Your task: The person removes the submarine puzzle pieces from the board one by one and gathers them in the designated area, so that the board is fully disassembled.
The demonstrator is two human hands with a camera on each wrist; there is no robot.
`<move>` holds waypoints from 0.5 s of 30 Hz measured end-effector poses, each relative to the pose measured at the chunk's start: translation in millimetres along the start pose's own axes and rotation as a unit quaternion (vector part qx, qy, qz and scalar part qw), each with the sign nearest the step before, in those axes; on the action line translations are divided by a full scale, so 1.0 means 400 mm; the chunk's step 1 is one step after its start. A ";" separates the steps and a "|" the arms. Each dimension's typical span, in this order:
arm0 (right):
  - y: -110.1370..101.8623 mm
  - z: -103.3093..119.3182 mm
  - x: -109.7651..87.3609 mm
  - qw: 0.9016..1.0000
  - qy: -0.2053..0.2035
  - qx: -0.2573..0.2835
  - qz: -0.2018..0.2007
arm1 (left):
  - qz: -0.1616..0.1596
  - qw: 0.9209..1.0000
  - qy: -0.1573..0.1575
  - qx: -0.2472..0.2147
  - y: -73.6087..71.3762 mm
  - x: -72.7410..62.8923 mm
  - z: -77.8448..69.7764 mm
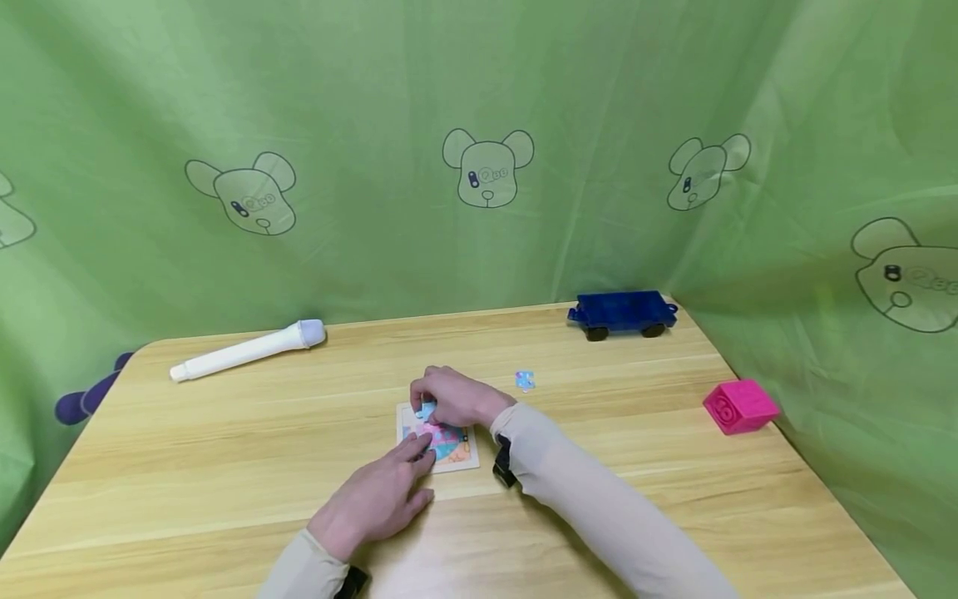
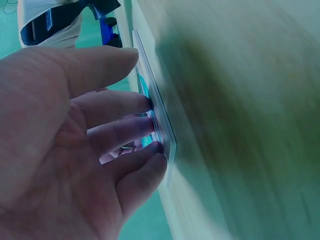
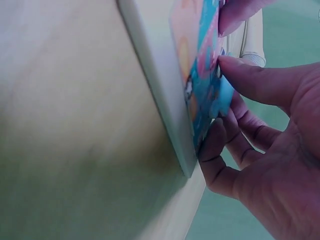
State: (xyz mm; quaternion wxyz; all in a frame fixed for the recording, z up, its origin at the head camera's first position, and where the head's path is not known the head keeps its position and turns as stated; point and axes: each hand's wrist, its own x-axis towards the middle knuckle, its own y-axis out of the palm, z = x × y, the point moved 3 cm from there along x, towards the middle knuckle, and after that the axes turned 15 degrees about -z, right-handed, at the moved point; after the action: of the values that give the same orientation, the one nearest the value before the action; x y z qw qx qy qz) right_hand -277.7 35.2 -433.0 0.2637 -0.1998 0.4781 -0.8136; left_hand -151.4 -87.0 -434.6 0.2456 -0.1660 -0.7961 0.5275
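Observation:
A small jigsaw puzzle in a white frame (image 1: pixel 464 462) lies on the wooden table, with pink, blue and orange printing. My right hand (image 1: pixel 452 397) pinches a light-blue puzzle piece (image 1: pixel 425 411) over the board's far left part; the right wrist view shows this piece (image 3: pixel 226 95) between thumb and fingers, close to the board. The fingertips of my left hand (image 1: pixel 382 495) rest on the board's near left part, its fingers fairly straight. Seen from the left wrist, they touch the puzzle board (image 2: pixel 167 135) near its edge. Another light-blue puzzle piece (image 1: pixel 525 380) lies loose beyond my right wrist.
A white toy microphone (image 1: pixel 247 353) lies at the back left of the table (image 1: pixel 224 466). Toward the back right stands a dark blue toy wagon (image 1: pixel 625 313), and a pink block (image 1: pixel 741 407) sits by the right edge. A green curtain (image 1: pixel 374 249) hangs behind.

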 end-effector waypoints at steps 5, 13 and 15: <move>0.001 -0.004 -0.004 0.999 0.022 0.035 0.001 | -0.004 1.000 0.000 -0.002 0.000 0.001 0.000; -0.008 -0.029 -0.014 0.995 0.036 0.089 -0.027 | -0.001 1.000 -0.010 -0.013 0.001 0.002 0.001; -0.009 -0.035 -0.015 0.994 0.034 0.097 -0.031 | 0.000 1.000 -0.009 -0.013 0.003 0.002 0.003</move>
State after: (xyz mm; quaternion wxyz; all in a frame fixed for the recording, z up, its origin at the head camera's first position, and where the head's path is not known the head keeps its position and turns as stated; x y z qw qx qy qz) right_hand -282.1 49.8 -436.7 0.2403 -0.1604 0.3994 -0.8701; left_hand -152.7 -87.1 -435.9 0.2362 -0.1644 -0.8053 0.5183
